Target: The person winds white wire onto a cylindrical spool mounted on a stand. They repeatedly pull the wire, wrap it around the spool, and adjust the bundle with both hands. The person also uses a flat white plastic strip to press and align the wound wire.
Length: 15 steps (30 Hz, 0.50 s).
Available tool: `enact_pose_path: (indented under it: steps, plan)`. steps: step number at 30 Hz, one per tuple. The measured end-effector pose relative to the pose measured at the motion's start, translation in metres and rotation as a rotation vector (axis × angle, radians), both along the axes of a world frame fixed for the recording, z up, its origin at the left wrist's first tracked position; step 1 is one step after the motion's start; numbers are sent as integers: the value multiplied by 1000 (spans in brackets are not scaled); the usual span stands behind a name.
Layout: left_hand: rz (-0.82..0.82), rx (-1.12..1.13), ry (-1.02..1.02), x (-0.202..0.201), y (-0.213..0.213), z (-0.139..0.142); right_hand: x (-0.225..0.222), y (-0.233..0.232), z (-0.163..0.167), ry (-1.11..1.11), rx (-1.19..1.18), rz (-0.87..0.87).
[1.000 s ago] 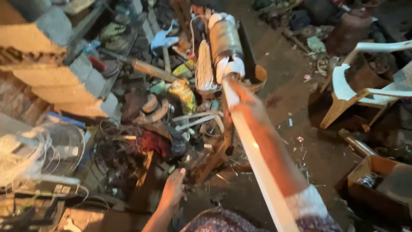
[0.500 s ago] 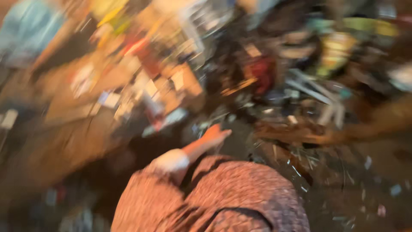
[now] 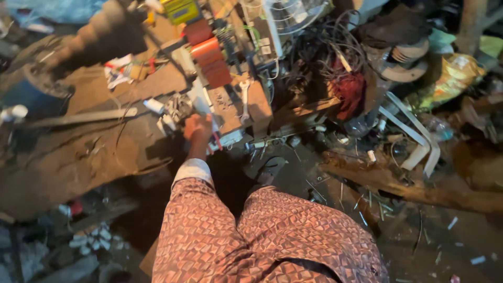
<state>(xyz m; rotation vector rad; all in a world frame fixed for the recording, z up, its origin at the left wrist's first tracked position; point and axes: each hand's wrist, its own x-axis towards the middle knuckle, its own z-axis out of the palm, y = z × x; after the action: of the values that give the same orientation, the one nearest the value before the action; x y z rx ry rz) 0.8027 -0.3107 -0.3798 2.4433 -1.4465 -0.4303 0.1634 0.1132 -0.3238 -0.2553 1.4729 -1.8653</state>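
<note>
The left hand closes around a red-handled tool at the wooden bench edge, beside 1 wrench lying flat; the right hand is out of view.

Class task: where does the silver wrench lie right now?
In the head view, the silver wrench lies upper centre on a wooden block, right of the left hand and below the orange blocks.

Bench: rough, matt wood, worn. Wrench: dull metal. Blocks: smooth orange plastic. Sleeve: patterned cloth. Fan guard: thin wire, pale.
</note>
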Motion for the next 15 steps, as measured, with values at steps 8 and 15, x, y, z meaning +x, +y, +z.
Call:
enact_pose_path:
  steps: [8, 15]
  plan:
    - [15, 53, -57, 9, -55, -17, 36, 20, -25, 36, 92, 125]
    - [16, -242, 896, -38, 70, -18, 116, -102, -10, 180, 272, 478]
